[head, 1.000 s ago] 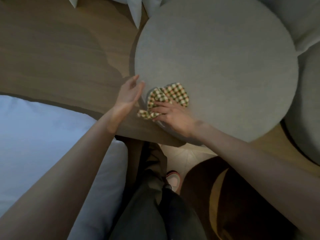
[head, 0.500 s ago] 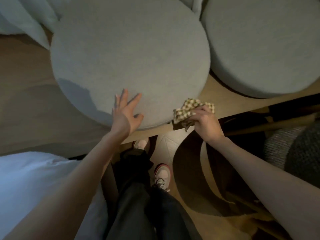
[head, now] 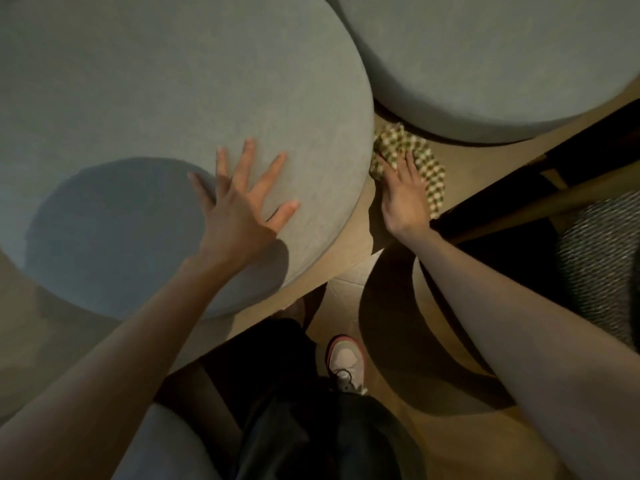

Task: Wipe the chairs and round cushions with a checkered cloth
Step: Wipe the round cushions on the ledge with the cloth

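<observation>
left hand (head: 239,216) is flat on the left round cushion (head: 156,81), palm down near its front right edge. fingers (head: 270,174) are straight and spread, gripping nothing.

right hand (head: 403,195) is palm down on the checkered cloth (head: 429,168). its fingers are straight, not curled round the cloth, pressing it onto the wooden tabletop (head: 485,157).

cloth is crumpled, green and cream check, lying in the gap between the two cushions. its left edge sits against the side of the left round cushion. its far end reaches the shadow under the rim of the right round cushion (head: 502,57). most of the cloth shows beyond and to the right of the hand. the part under the palm is hidden.

both cushions are grey and thick, side by side on the tabletop, closest to each other at the top of the view. a round dark shadow (head: 114,237) falls on the near left part of the left round cushion, beside the left wrist.

right of the tabletop is a chair (head: 599,265) with a wooden frame and a dark woven seat, near the right forearm and apart from the cloth.

below the tabletop edge: pale floor (head: 349,282), one light laced shoe (head: 346,362), dark trousers (head: 294,427).

bottom left, a pale grey padded thing (head: 166,448) is cut off by the frame; can't tell what it is.
</observation>
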{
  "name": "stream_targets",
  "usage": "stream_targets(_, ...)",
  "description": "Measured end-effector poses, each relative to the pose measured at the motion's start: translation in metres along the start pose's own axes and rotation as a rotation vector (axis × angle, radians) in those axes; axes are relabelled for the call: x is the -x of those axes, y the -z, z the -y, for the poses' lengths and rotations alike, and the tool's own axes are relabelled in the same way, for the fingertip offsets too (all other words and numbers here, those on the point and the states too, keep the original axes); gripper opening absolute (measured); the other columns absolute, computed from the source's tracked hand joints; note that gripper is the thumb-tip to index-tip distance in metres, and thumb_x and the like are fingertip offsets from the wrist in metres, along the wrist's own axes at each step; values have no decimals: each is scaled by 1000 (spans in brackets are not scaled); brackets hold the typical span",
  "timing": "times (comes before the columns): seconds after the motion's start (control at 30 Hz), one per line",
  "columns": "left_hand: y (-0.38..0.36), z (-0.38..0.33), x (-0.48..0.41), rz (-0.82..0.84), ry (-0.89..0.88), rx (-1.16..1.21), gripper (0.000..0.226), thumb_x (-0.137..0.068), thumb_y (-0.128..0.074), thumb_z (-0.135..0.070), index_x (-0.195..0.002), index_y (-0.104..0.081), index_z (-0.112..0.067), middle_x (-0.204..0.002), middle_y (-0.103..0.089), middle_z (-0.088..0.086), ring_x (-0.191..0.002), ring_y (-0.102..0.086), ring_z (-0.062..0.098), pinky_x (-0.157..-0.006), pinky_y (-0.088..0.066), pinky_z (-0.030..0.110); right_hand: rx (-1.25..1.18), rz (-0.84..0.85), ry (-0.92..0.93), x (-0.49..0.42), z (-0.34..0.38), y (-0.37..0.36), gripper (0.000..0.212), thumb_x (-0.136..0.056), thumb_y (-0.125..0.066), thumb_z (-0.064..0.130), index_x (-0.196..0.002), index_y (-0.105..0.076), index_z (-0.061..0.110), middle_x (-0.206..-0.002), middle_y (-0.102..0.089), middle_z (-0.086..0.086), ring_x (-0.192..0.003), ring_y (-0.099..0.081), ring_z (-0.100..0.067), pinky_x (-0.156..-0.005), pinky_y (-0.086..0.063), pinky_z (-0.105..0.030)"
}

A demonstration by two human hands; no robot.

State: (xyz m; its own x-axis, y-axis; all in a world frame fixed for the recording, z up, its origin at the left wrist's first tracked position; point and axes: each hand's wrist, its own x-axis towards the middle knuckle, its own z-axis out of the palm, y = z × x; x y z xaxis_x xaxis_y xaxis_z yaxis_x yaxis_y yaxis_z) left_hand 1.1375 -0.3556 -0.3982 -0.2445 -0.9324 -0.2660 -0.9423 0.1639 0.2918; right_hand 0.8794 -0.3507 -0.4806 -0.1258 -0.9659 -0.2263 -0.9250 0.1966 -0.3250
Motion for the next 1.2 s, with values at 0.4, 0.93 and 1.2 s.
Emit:
stream_targets(0.4, 11, 47, 44, 0, -18, -1, 58, -97, -37, -44, -149, -15, -34, -159, 3, 3, -146, 6, 28, -115, 5, 53, -98, 127, 119, 153, 74, -47, 57, -84, -47, -12, -138, -42, 7, -153, -26, -17, -146, -4, -27, -118, -17, -45)
stream_targets(0.93, 3, 140, 218, -498, 435, 400, 51, -87, -46, 8, -133, -52, -14, -141, -43, 11, -129, -40, 20, -101, -19, 1, 130, 341, 515, 222, 177, -87, 66, -93, -46, 2, -150, -17, 12, -151, -30, -19, -141, -28, -29, -113, -25, -35)
stream_targets(1.2, 10, 158, 244, -588, 621, 573, 56, -78, -41, 14, -131, -52, -3, -138, -44, 16, -126, -40, 16, -100, -18, -2, 242, 554, 821, 205, 278, -101, 61, -98, -36, 10, -152, -9, 21, -155, -21, -13, -143, -20, -25, -107, -31, -36)
